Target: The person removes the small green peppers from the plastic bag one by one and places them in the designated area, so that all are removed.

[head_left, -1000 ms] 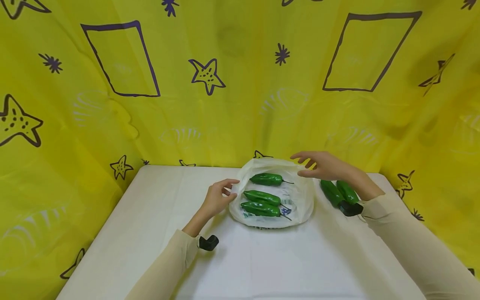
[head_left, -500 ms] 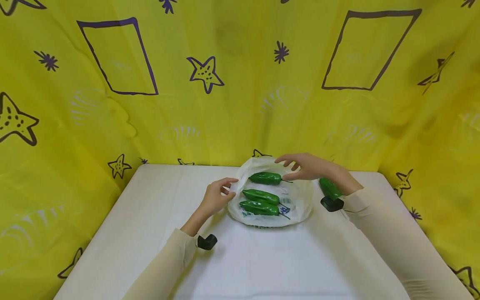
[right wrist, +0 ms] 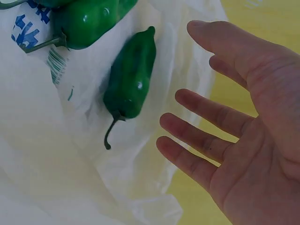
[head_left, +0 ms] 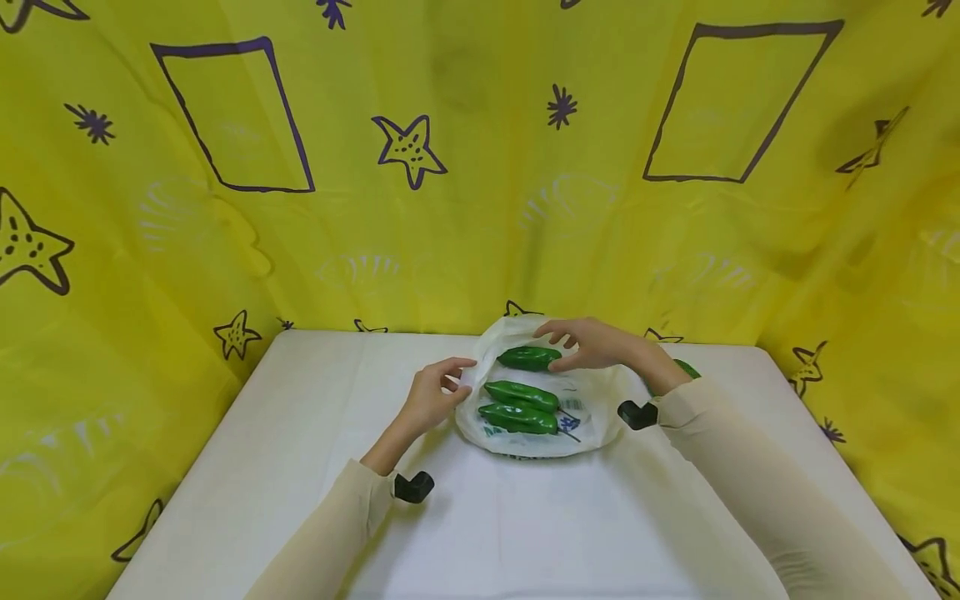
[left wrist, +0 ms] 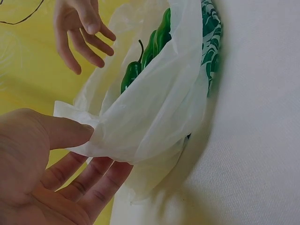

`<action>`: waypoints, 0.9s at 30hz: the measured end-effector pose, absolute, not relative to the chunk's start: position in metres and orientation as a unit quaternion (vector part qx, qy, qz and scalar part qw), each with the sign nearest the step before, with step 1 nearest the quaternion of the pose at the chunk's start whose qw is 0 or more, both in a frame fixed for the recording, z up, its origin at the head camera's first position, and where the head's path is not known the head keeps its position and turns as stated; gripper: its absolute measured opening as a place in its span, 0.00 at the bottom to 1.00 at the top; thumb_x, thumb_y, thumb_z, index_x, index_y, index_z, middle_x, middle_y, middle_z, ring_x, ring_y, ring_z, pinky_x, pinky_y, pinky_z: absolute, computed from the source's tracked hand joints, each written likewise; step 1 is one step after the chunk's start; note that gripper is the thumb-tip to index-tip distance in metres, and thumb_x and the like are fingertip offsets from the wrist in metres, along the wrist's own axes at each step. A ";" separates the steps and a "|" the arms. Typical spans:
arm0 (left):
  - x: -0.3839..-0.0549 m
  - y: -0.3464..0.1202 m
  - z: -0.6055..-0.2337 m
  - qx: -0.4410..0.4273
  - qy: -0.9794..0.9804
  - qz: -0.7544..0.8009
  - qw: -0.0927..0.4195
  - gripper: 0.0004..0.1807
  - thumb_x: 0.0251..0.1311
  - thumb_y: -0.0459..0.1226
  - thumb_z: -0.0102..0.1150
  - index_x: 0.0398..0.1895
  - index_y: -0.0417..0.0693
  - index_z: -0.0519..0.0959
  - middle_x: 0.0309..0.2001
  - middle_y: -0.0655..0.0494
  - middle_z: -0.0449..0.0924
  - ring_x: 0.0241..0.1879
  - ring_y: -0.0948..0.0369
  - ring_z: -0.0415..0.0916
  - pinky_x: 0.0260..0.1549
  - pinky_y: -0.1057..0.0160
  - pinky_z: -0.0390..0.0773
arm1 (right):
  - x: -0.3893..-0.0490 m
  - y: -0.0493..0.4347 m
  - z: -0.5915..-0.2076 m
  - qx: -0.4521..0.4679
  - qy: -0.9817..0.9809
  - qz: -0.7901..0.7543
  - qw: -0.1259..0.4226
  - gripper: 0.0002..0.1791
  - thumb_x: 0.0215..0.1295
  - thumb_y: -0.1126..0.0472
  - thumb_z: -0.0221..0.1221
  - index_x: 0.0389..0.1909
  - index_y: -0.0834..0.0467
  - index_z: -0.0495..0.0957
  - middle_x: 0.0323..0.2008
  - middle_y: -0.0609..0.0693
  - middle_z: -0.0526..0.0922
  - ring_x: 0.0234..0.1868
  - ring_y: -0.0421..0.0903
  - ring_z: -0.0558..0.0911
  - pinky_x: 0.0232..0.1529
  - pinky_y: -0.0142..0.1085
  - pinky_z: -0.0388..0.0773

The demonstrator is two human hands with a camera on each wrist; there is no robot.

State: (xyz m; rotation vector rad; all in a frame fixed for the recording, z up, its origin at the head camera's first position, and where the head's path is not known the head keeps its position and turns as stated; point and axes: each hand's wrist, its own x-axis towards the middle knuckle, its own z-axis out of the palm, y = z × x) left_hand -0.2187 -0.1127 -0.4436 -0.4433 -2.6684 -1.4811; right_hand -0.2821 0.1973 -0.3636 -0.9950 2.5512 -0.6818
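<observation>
A translucent white plastic bag (head_left: 592, 400) lies on the table with its mouth spread open. Three green peppers show inside: one pepper (head_left: 528, 358) toward the back, then a middle pepper (head_left: 521, 395) and a front pepper (head_left: 517, 418) lying side by side. At the bag's left rim my left hand (head_left: 435, 396) pinches the plastic between thumb and fingers, plainest in the left wrist view (left wrist: 93, 136). My right hand (head_left: 596, 343) hovers over the bag beside the back pepper, its fingers spread and holding nothing in the right wrist view (right wrist: 243, 112).
Another green pepper (head_left: 686, 368) shows beyond the right forearm, mostly hidden by it. The white-covered table (head_left: 450, 533) meets a yellow curtain (head_left: 480, 242) printed with starfish at the back and sides.
My right hand has moved left, from the bag's right rim to beside the back pepper, and its forearm now covers more of the peppers at right. The left hand stays at the rim.
</observation>
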 end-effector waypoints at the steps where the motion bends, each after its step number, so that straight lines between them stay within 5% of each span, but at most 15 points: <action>1: -0.218 -0.113 -0.444 -0.144 -0.864 -0.481 0.030 0.22 0.61 0.25 0.67 0.59 0.46 0.83 0.43 0.47 0.83 0.36 0.56 0.80 0.31 0.63 0.81 | -0.283 0.196 -0.366 -0.349 0.892 -0.239 0.161 0.33 0.70 0.56 0.66 0.72 0.60 0.68 0.62 0.70 0.76 0.60 0.70 0.78 0.57 0.59 0.77; 27: -0.220 -0.113 -0.448 -0.143 -0.866 -0.478 0.039 0.22 0.61 0.26 0.67 0.58 0.47 0.84 0.43 0.48 0.84 0.36 0.57 0.81 0.31 0.64 0.80 | -0.299 0.168 -0.406 -0.321 0.913 -0.208 0.141 0.26 0.70 0.63 0.65 0.68 0.60 0.75 0.63 0.64 0.79 0.64 0.63 0.77 0.60 0.55 0.76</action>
